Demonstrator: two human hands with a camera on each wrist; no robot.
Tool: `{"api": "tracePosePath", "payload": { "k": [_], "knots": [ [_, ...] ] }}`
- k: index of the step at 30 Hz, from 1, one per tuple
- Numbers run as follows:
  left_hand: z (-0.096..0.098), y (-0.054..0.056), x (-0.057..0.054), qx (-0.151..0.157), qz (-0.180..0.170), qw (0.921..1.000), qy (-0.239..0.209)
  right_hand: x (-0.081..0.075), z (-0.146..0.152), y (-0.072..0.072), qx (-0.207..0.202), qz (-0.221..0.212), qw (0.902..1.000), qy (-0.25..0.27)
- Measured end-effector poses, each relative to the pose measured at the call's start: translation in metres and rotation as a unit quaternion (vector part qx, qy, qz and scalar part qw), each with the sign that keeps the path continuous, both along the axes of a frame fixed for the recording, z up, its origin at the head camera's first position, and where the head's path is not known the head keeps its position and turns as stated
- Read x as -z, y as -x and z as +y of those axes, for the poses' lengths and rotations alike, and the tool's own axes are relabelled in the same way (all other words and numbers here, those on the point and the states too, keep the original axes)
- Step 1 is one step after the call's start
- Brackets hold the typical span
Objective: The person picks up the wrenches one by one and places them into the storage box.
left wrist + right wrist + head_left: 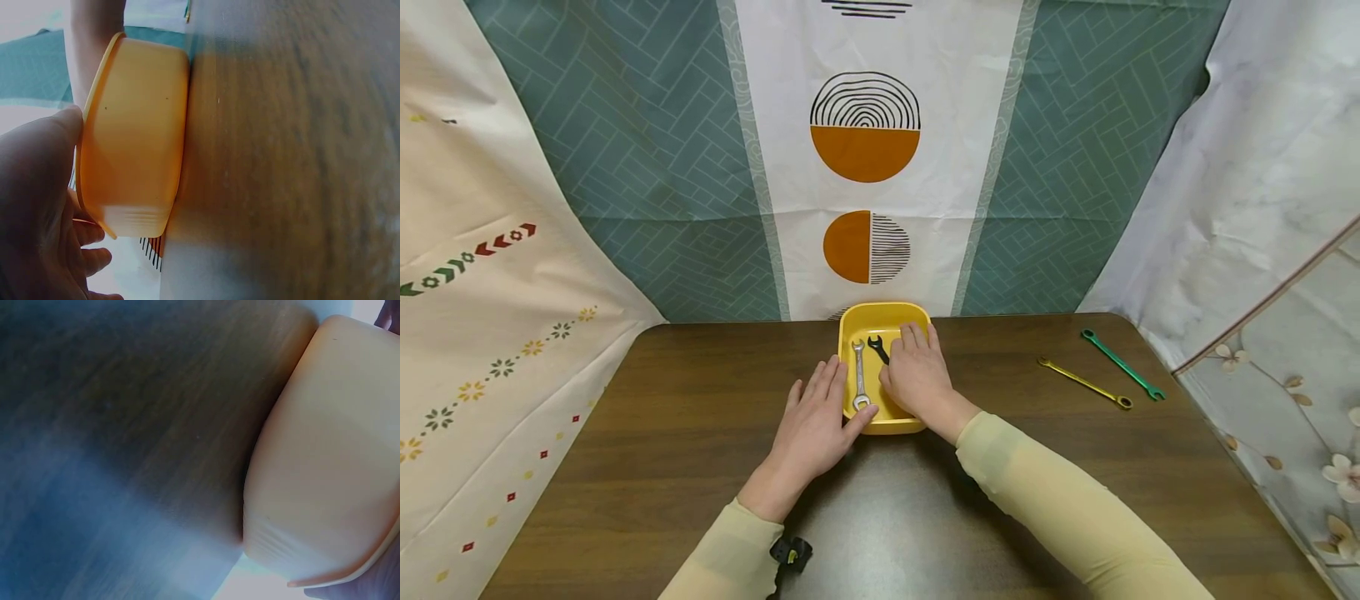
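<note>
A yellow plastic tray (880,427) sits at the back middle of the table. Inside it lies a silver wrench (861,377), lengthwise along the left side. My left hand (817,421) steadies the tray, its fairly straight fingers along the left rim and its thumb at the near rim. In the left wrist view, the thumb (70,119) touches the rim. My right hand (919,371) reaches into the tray and grips a black wrench (877,347) with an open-ended jaw showing; its lower part is hidden beneath that hand. The right wrist view shows mostly the tray's outer wall (325,444).
Toward the back right of the brown wooden table (685,467) lie a yellow wrench (1084,383) and a green wrench (1122,364), both slanted. A patterned curtain (865,250) hangs right behind the tray. Cloths hang along the left and right table sides.
</note>
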State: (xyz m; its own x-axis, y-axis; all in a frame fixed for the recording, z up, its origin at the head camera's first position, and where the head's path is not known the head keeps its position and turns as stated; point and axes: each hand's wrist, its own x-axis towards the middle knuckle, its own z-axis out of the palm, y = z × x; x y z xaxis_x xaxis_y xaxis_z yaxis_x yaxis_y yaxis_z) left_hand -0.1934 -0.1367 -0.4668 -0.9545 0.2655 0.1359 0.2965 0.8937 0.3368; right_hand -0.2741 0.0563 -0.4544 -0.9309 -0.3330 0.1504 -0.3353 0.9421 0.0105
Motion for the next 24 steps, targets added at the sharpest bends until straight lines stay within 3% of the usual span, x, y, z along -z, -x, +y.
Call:
{"api": "tracePosePath", "payload": {
  "k": [24],
  "knots": [
    [0.0,-0.001,0.001,0.003,0.015,0.9999,0.002,-0.006,0.013,-0.007,-0.021,0.028,0.9992,0.017]
  ]
}}
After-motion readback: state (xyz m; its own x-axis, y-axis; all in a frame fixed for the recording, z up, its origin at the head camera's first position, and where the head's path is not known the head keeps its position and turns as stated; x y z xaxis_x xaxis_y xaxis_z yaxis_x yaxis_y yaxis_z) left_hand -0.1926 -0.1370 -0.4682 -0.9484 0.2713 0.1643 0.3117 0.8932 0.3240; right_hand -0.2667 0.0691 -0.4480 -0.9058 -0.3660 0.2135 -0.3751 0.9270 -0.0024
